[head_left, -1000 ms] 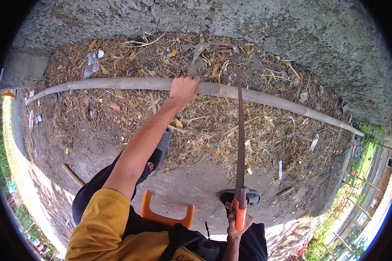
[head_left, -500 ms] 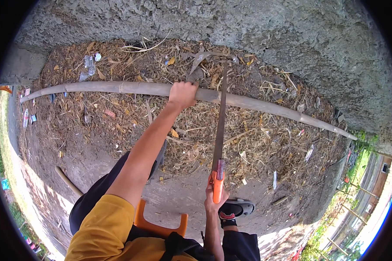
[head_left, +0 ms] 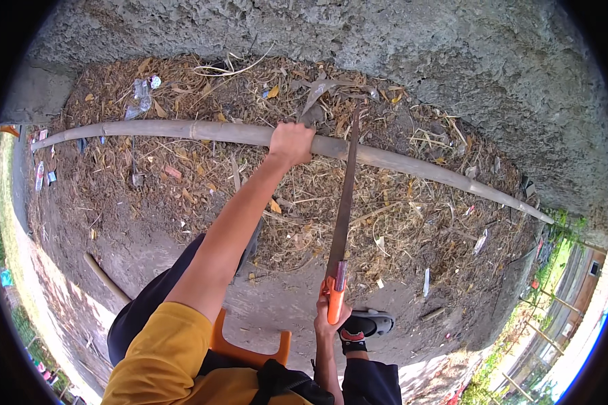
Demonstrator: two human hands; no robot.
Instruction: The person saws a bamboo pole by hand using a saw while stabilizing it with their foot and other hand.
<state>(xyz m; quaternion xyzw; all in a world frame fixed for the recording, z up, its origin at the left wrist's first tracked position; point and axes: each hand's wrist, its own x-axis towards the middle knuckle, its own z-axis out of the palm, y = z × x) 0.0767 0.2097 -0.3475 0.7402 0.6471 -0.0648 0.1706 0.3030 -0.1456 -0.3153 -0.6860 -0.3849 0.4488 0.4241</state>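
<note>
A long grey-brown bamboo pole (head_left: 236,133) lies crosswise in front of me, looking curved in the wide view. Around its middle my left hand (head_left: 292,143) is closed, fingers wrapped over the top. A hand saw (head_left: 344,209) with an orange handle is gripped in my right hand (head_left: 331,316), low and right of centre. Its dark blade points away from me and crosses the pole just right of my left hand. Whether the teeth have cut into the pole I cannot tell.
Dry leaves, straw and litter cover the dirt (head_left: 304,223). A rough concrete wall (head_left: 452,54) rises along the far side. An orange plastic stool (head_left: 250,351) is beneath me. A short stick (head_left: 107,278) lies at the left, and a clear plastic bottle (head_left: 40,175) near the pole's left end.
The saw and my right hand have drawn back slightly toward me. My left hand still grips the pole; the hand and pole appear shifted a little up and right.
</note>
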